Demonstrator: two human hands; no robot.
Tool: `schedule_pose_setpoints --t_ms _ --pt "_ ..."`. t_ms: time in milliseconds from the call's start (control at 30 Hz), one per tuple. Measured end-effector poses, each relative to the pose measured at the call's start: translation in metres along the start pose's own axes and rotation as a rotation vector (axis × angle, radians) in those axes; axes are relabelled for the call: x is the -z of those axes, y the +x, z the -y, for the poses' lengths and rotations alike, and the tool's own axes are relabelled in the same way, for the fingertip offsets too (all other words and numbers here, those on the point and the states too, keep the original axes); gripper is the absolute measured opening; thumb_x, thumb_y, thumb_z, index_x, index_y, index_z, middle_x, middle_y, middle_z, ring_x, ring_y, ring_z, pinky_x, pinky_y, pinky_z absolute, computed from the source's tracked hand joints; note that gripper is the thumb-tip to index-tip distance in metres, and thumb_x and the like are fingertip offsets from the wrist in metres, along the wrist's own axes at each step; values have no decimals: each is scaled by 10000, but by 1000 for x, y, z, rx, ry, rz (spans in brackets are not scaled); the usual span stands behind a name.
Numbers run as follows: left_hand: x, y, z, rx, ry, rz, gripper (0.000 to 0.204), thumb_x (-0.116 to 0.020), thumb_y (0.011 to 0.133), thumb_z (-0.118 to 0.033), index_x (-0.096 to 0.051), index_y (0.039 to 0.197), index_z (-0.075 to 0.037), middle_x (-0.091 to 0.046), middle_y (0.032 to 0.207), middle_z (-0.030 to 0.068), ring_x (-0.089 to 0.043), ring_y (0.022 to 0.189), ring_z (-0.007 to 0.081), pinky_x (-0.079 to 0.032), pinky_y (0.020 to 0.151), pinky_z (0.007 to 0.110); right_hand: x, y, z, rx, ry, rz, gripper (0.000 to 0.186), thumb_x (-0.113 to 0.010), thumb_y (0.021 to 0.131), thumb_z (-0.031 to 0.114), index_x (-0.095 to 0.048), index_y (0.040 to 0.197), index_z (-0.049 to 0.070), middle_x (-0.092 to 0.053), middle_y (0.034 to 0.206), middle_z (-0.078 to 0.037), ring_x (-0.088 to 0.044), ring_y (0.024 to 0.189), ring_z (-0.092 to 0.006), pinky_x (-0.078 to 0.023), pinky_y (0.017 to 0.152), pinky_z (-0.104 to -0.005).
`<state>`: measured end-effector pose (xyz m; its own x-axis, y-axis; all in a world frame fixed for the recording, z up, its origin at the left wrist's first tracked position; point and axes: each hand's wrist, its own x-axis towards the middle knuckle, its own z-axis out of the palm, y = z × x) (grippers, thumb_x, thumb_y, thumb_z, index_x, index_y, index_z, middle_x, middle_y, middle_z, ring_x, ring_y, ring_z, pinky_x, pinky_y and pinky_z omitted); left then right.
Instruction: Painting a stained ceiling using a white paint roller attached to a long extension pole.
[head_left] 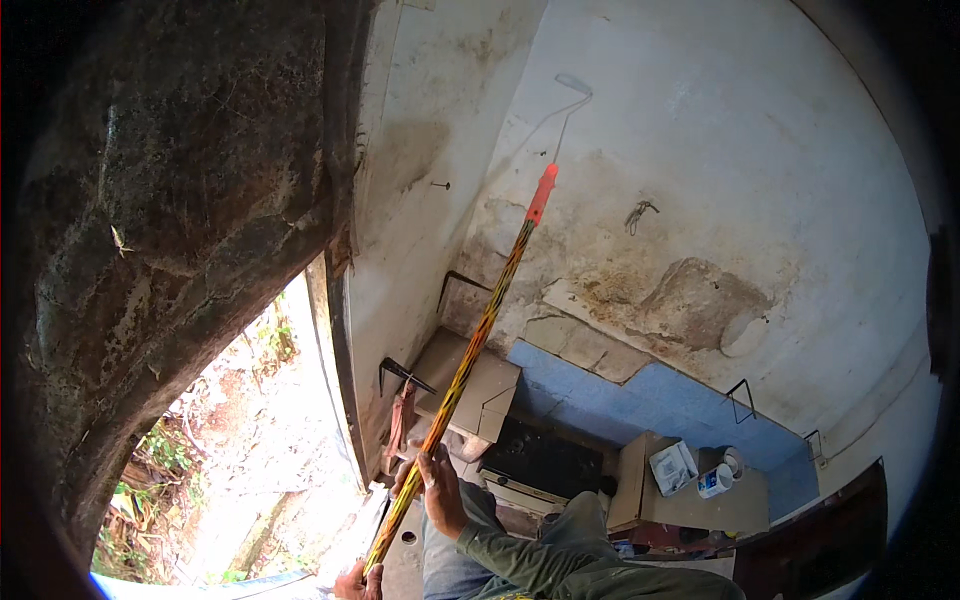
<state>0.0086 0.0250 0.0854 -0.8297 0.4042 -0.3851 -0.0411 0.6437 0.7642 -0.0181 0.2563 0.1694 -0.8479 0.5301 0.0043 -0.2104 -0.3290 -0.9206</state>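
My right hand [440,490], below a green sleeve, is closed round a long yellow-and-black patterned pole [470,357]. Lower down, at the bottom edge, my left hand [358,583] grips the same pole. The pole slants up to a red end piece [542,193] carrying a thin bent wire frame with a pale head [573,84] at its tip, in front of a stained white wall [720,130]. I cannot tell whether that head touches the wall. My legs in greyish trousers show below the hands.
An open doorway [230,430] onto bright ground lies left, beside a dark cracked surface [170,150]. Below the wall are a blue tiled strip [590,390], cardboard-covered counters [730,500], a black stove [525,455], white containers [714,482] and black metal brackets [405,372].
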Motion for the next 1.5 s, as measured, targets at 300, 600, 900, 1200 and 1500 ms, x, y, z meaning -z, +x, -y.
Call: schedule_pose_setpoints --t_ms 300,600,900,1200,1500 --pt "14 34 -98 -320 -113 -33 300 -587 906 -335 -595 979 -44 -607 666 120 -610 543 301 -443 505 372 -27 28 57 263 69 -57 356 -390 1019 372 -443 1181 59 -540 650 -69 -530 474 -147 -469 465 -269" --pt "44 -11 -116 -535 -86 -20 244 -523 934 -268 -584 990 -38 -565 585 102 -605 507 240 -448 500 356 -46 61 147 362 184 -124 330 -463 996 392 -500 1080 75 -446 593 -6 -410 411 -96 -361 401 -228" --pt "16 -11 -71 -460 166 113 517 -471 877 46 -389 1379 -47 -496 1254 217 -545 950 398 -471 768 476 -18 66 124 276 163 -134 334 -462 986 425 -481 1042 96 -456 613 -13 -453 422 -127 -394 401 -263" --pt "-5 -30 -16 -172 -37 120 358 -456 993 -263 -548 1211 5 -585 1077 275 -565 943 406 -466 803 474 24 7 26 30 68 -51 313 -441 995 395 -401 1051 89 -545 704 -73 -595 539 -193 -525 512 -320" --pt "-20 -22 -19 -390 -139 -26 369 -445 997 -285 -554 1185 14 -593 1091 280 -569 1003 422 -456 871 444 24 28 47 123 -69 -84 309 -428 1002 381 -413 1051 76 -542 685 -79 -590 525 -178 -508 485 -301"
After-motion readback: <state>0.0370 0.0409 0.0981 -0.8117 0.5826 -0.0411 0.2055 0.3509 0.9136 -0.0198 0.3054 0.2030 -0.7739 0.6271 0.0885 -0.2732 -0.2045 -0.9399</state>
